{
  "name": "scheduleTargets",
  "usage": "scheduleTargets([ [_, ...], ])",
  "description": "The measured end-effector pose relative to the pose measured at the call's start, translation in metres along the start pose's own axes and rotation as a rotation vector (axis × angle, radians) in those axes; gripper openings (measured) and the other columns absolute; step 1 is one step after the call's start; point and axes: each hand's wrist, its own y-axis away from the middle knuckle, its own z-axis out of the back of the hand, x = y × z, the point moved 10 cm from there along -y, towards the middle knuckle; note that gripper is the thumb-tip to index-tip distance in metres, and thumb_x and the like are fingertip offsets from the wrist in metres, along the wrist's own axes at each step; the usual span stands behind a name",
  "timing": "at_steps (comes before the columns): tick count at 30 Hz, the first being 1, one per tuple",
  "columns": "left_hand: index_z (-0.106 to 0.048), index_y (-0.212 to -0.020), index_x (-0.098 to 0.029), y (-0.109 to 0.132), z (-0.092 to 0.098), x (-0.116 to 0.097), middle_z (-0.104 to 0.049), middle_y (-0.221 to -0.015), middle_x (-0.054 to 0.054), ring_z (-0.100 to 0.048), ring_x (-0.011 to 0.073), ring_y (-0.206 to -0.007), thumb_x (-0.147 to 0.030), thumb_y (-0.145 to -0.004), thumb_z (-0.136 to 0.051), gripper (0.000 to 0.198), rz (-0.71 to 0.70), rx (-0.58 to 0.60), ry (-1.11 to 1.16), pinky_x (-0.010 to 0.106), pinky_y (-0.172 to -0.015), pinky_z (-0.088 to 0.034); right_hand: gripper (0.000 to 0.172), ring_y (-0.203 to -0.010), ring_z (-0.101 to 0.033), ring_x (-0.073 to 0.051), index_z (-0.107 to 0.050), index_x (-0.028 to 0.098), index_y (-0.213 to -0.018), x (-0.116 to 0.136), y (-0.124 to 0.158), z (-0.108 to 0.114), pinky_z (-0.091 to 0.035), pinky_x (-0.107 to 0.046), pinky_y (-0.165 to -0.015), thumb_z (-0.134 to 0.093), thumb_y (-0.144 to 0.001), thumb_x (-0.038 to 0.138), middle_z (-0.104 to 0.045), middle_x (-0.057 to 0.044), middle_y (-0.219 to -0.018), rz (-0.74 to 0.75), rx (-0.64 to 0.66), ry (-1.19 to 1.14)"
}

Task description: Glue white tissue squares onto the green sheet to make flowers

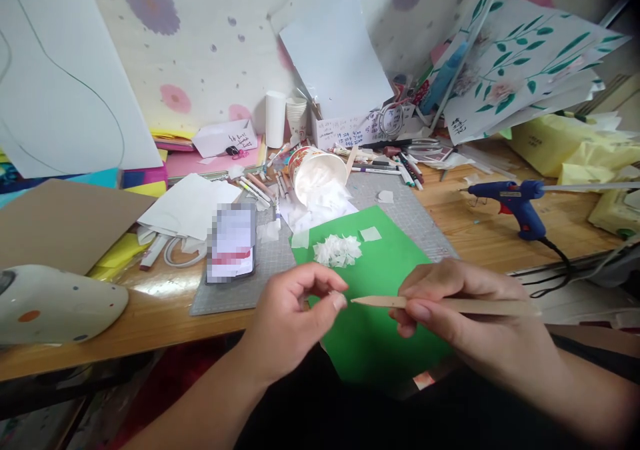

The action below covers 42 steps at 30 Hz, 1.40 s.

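My right hand (450,303) grips a pale pointed wooden stick (377,301), held level with its tip toward the left. Just left of that tip, my left hand (300,310) has its thumb and index finger curled together. Whatever sits between those fingertips is too small to make out. Both hands are above a green sheet (395,263). On the sheet lies a ruffled cluster of white paper petals (337,250), with thin white paper squares (371,235) beside it. Behind, a tipped paper tub (325,177) spills more thin white pieces.
A blue glue gun (520,200) with a cord rests on the right of the wooden table. A phone (231,243) lies on the grey cutting mat (275,263). Pens (410,170), paper cups (296,118) and a white box (225,137) stand toward the back.
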Motion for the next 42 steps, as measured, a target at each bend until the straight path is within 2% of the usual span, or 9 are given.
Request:
scheduleTargets([
  [4, -0.063, -0.072, -0.016, 0.005, -0.013, -0.013, -0.061, -0.065, 0.000, -0.055, 0.0106, -0.060, -0.020, -0.072, -0.060, 0.005, -0.006, 0.047, 0.005, 0.020, -0.054, -0.045, 0.007, -0.057, -0.064, -0.011, -0.062, 0.019, -0.076, -0.009, -0.002, -0.003, -0.052, -0.020, -0.052, -0.065, -0.081, 0.014, -0.067, 0.000, -0.060, -0.032, -0.013, -0.067],
  [12, -0.059, -0.062, -0.016, 0.009, 0.000, -0.026, -0.054, -0.055, -0.004, -0.047, 0.0071, -0.050, -0.007, -0.067, -0.050, 0.013, -0.168, -0.181, -0.167, 0.017, -0.046, -0.036, 0.013, -0.064, -0.066, -0.011, -0.063, 0.021, -0.085, 0.012, 0.007, -0.018, -0.051, -0.020, -0.054, -0.065, -0.079, 0.009, -0.068, -0.001, -0.071, 0.134, 0.073, 0.211],
  [15, -0.057, -0.058, -0.016, 0.008, -0.001, -0.022, -0.052, -0.054, -0.003, -0.046, 0.0076, -0.051, -0.008, -0.067, -0.051, 0.013, -0.140, -0.169, -0.130, 0.017, -0.046, -0.035, 0.006, -0.058, -0.065, -0.011, -0.063, 0.021, -0.079, -0.001, 0.004, -0.013, -0.051, -0.021, -0.054, -0.065, -0.082, 0.015, -0.067, 0.001, -0.064, 0.009, 0.016, 0.114],
  [19, -0.059, -0.068, -0.016, 0.005, -0.015, -0.003, -0.057, -0.060, -0.003, -0.050, 0.0087, -0.057, -0.014, -0.073, -0.055, 0.007, 0.009, 0.009, 0.145, 0.019, -0.053, -0.040, 0.009, -0.053, -0.064, -0.010, -0.063, 0.021, -0.075, -0.037, 0.005, -0.008, -0.052, -0.020, -0.053, -0.065, -0.083, 0.022, -0.068, 0.002, -0.062, -0.259, -0.077, -0.266],
  [23, -0.061, -0.073, -0.016, 0.004, -0.020, 0.005, -0.059, -0.063, -0.003, -0.050, 0.0079, -0.060, -0.017, -0.075, -0.060, 0.002, 0.048, 0.066, 0.319, 0.019, -0.057, -0.040, 0.010, -0.052, -0.064, -0.009, -0.062, 0.021, -0.074, -0.049, 0.008, -0.008, -0.053, -0.021, -0.054, -0.066, -0.083, 0.022, -0.069, 0.003, -0.063, -0.338, -0.107, -0.429],
  [31, -0.061, -0.065, -0.016, 0.005, -0.006, 0.001, -0.056, -0.058, -0.003, -0.049, 0.0096, -0.055, -0.015, -0.071, -0.057, 0.008, -0.007, -0.102, 0.030, 0.021, -0.051, -0.038, 0.007, -0.057, -0.064, -0.011, -0.064, 0.021, -0.076, -0.009, 0.004, -0.010, -0.051, -0.022, -0.055, -0.064, -0.083, 0.022, -0.067, 0.002, -0.061, -0.062, -0.028, 0.126],
  [34, -0.059, -0.060, -0.016, 0.006, -0.003, -0.001, -0.052, -0.055, -0.004, -0.044, 0.0084, -0.052, -0.011, -0.068, -0.054, 0.010, -0.022, -0.150, -0.011, 0.020, -0.048, -0.035, 0.009, -0.056, -0.064, -0.010, -0.064, 0.021, -0.074, -0.009, 0.006, -0.009, -0.050, -0.021, -0.053, -0.065, -0.083, 0.023, -0.067, 0.002, -0.061, -0.070, -0.044, 0.181],
  [39, -0.059, -0.063, -0.017, 0.005, -0.013, 0.012, -0.053, -0.056, -0.004, -0.045, 0.0080, -0.054, -0.012, -0.071, -0.055, 0.010, 0.040, -0.061, 0.245, 0.021, -0.051, -0.034, 0.014, -0.053, -0.065, -0.011, -0.061, 0.021, -0.072, -0.046, 0.010, -0.007, -0.052, -0.020, -0.052, -0.067, -0.082, 0.028, -0.069, 0.002, -0.061, -0.355, -0.146, -0.217],
  [42, -0.060, -0.065, -0.016, 0.004, -0.020, 0.016, -0.054, -0.058, -0.004, -0.046, 0.0069, -0.057, -0.013, -0.073, -0.058, 0.008, 0.073, 0.007, 0.399, 0.020, -0.055, -0.035, 0.018, -0.051, -0.064, -0.010, -0.058, 0.019, -0.069, -0.058, 0.010, -0.012, -0.052, -0.020, -0.052, -0.069, -0.081, 0.027, -0.068, 0.002, -0.059, -0.419, -0.170, -0.442],
])
